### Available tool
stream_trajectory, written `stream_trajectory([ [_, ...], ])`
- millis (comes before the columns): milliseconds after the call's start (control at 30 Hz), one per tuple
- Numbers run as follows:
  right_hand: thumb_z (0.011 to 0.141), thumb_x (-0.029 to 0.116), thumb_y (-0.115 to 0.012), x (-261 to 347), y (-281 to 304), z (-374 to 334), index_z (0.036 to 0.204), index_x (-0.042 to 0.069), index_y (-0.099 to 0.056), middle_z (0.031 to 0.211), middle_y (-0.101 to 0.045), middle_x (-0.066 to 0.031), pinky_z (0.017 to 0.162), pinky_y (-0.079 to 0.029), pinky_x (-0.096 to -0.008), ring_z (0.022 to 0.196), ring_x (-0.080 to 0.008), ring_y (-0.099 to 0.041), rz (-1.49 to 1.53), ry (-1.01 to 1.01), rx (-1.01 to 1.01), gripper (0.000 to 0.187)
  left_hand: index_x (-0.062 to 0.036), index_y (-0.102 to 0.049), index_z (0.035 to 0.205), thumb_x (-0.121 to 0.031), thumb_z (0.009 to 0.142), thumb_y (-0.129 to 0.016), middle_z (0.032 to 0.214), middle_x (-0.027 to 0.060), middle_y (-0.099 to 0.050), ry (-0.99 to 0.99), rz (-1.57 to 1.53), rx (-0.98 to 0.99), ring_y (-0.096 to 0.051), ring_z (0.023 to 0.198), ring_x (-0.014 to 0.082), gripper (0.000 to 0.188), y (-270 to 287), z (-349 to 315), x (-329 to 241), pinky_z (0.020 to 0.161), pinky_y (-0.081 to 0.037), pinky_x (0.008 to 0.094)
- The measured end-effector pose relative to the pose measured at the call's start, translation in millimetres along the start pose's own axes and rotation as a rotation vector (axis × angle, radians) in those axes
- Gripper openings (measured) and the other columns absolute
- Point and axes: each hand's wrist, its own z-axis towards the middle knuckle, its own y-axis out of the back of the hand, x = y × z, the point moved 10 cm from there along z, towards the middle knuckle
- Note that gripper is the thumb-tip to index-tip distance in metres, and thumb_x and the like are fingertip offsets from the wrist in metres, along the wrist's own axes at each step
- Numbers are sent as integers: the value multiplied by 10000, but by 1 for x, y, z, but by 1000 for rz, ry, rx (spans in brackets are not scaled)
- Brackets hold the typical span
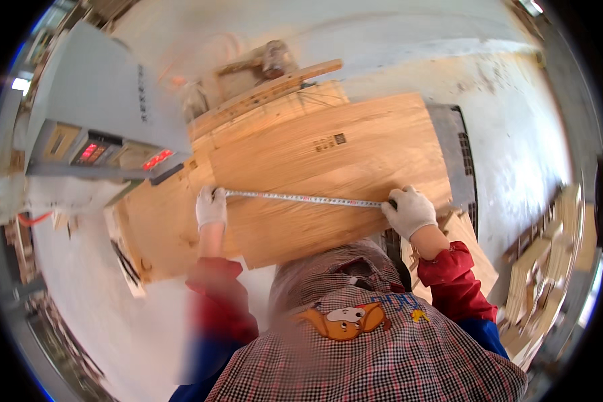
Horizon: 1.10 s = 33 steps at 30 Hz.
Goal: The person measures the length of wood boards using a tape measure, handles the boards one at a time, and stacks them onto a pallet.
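A pale tape measure [305, 198] is stretched across a light brown wooden board [335, 164]. My left hand [212, 206], in a white glove, pinches the blade's left end near the board's left edge. In my gloved right hand [411, 210] is the tape's other end, with a dark bit of the case showing by the thumb; the fingers hide the rest. The board carries a small dark square print. It lies on another wooden surface [161, 228] that sticks out to the left.
A grey machine cabinet [114, 87] with red lit displays [157, 159] stands at the left. Behind the board is a wooden strip with holes [268, 94]. A dark pallet [454, 154] sits at its right. Stacked wood pieces [539, 281] lie at the far right.
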Motion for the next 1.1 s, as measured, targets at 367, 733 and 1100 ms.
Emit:
stream_trajectory([
  [367,834,295,-557,32,48,100,853,64,-626,915,-613,-161,739,-498,-454,856,-359,-603,-107,168,-54,242,-1,-647,894,-250,836,-585,870,179,-643,253,-66,-237,-615,842,311,263,7,5,-2,761,-470,375],
  [733,806,324,-612,33,67,132,879,49,-594,914,-602,-171,718,-484,-454,838,-350,-604,-93,248,-23,284,2,-636,863,-159,841,-573,865,148,-600,134,13,-412,-565,787,287,174,4,-7,-21,741,-458,372],
  [1100,796,302,-619,32,61,150,833,59,-598,862,-591,-166,705,-496,-430,801,-339,-604,-167,249,-10,247,19,-586,843,-101,808,-526,911,143,-547,198,-59,-482,-517,841,266,139,5,-13,-20,768,-434,368],
])
